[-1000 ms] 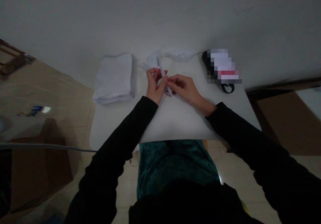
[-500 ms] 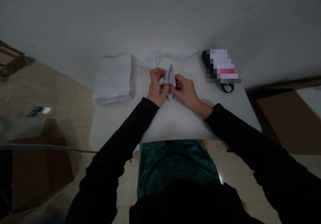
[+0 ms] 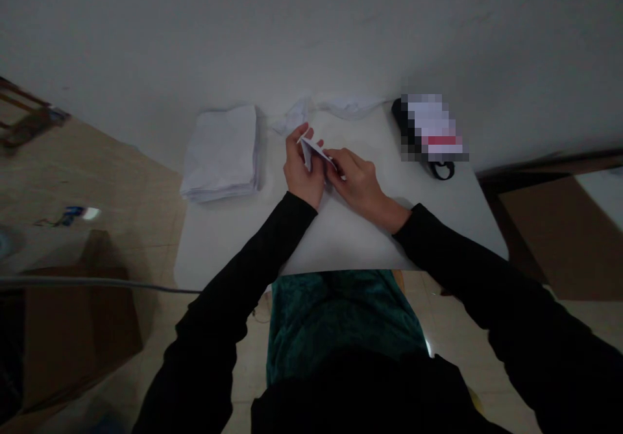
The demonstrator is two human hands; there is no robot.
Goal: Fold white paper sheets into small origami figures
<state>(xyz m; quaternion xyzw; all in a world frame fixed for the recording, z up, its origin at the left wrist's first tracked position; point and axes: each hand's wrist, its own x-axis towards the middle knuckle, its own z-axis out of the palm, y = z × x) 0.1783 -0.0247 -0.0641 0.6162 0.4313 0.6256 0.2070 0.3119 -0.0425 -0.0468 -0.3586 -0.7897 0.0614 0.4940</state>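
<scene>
A small piece of folded white paper [image 3: 317,151] is held between my two hands, above the middle of the white table [image 3: 341,239]. My left hand [image 3: 304,171] is closed on its left side, fingers behind the paper and thumb near its lower part. From the right, my right hand [image 3: 357,178] pinches the paper's right edge with thumb and fingers. The paper slants down to the right, and its lower part is partly hidden by my fingers. Beyond my hands, by the wall, lie a folded white paper piece [image 3: 294,117] and a flatter white paper piece [image 3: 353,106].
A thick stack of white paper [image 3: 221,152] sits at the table's left side. At the back right lies a black case [image 3: 406,126] with a strap loop, partly blurred out. Cardboard boxes [image 3: 82,330] stand on the floor at the left; another brown cardboard box [image 3: 559,233] is at the right.
The folded paper has tilted from upright, pointed form to a slant, its top now toward the left. My left hand has turned around it, and my right hand has shifted its grip.
</scene>
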